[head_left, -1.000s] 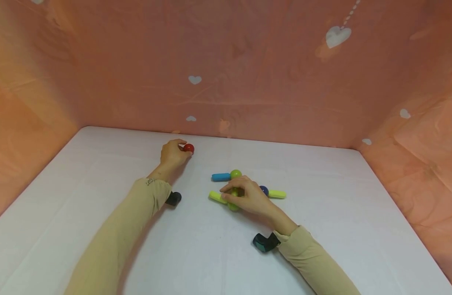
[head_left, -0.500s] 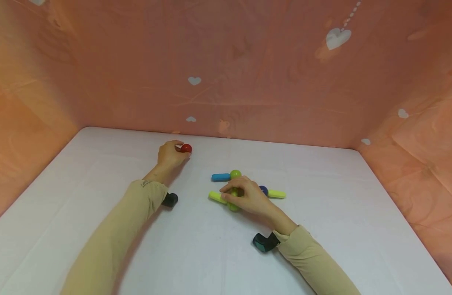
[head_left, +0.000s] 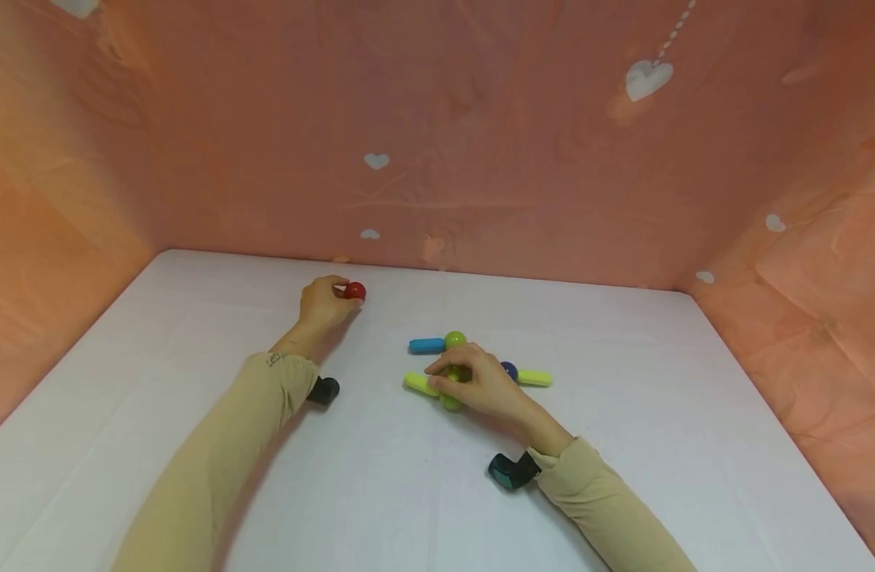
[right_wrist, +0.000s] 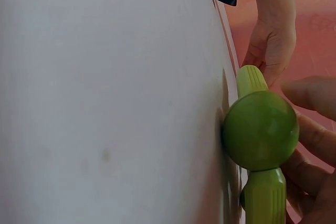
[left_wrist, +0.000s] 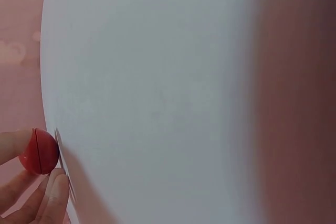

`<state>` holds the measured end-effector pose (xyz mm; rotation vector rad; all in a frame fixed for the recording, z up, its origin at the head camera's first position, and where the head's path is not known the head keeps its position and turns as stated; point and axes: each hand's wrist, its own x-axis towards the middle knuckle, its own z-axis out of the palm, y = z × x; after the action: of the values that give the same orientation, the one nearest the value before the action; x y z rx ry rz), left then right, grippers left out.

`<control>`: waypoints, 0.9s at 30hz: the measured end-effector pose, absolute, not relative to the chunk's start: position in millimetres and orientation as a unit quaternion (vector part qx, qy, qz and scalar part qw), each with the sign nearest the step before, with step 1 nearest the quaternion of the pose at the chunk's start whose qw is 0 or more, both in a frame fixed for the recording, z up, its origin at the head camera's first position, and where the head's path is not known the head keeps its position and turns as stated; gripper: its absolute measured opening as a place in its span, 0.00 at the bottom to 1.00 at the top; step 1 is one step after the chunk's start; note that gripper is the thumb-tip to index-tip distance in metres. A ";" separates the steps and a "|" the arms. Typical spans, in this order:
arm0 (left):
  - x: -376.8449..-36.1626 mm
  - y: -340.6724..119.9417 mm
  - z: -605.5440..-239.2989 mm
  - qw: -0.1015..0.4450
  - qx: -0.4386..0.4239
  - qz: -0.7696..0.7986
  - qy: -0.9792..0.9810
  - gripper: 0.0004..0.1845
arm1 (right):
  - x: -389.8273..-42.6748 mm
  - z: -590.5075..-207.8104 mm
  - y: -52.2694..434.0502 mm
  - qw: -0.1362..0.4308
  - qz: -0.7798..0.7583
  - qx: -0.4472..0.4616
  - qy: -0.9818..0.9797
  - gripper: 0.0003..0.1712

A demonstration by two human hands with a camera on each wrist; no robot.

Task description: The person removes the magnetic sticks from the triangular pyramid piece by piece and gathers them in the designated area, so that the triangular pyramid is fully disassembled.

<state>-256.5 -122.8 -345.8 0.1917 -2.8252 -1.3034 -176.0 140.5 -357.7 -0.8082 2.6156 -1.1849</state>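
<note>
At the far left of the table, my left hand (head_left: 323, 306) pinches a glossy red ball (head_left: 355, 292) between thumb and fingers; a seam line runs across it in the left wrist view. My right hand (head_left: 483, 381) is curled around a green ball (right_wrist: 261, 130) joined to ribbed yellow-green rods (head_left: 419, 384), near the table's middle. Its thumb lies over the ball's edge, and the other fingers sit behind. Part of this toy piece is hidden under the hand. Just beyond lies a blue rod (head_left: 426, 345) with a light green ball (head_left: 455, 340) at its end.
Right of my right hand, a dark blue ball (head_left: 509, 370) meets another yellow-green rod (head_left: 535, 378). White cloth covers the table (head_left: 380, 477). An orange-pink sheet (head_left: 437, 119) with white hearts stands behind and at both sides. Black cameras hang at both wrists.
My left hand has shifted slightly left and toward me, carrying the red ball. The right hand and the rod pieces have stayed in place.
</note>
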 end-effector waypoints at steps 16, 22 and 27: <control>-240.8 -129.2 -338.6 0.011 0.067 -0.408 -0.910 0.28 | -172.9 -357.1 147.8 0.047 -0.455 -0.225 0.860 0.11; -227.4 -124.2 -335.4 0.039 0.028 -0.423 -0.905 0.25 | -177.2 -354.1 150.9 -0.011 -0.471 -0.210 0.857 0.10; -219.4 -114.1 -334.9 0.046 -0.002 -0.428 -0.902 0.23 | -181.1 -351.5 153.2 -0.026 -0.470 -0.201 0.859 0.12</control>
<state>-219.4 -114.1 -334.9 -0.0050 -2.7544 -1.3068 -181.1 153.2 -351.5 -0.6425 2.7445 -1.4995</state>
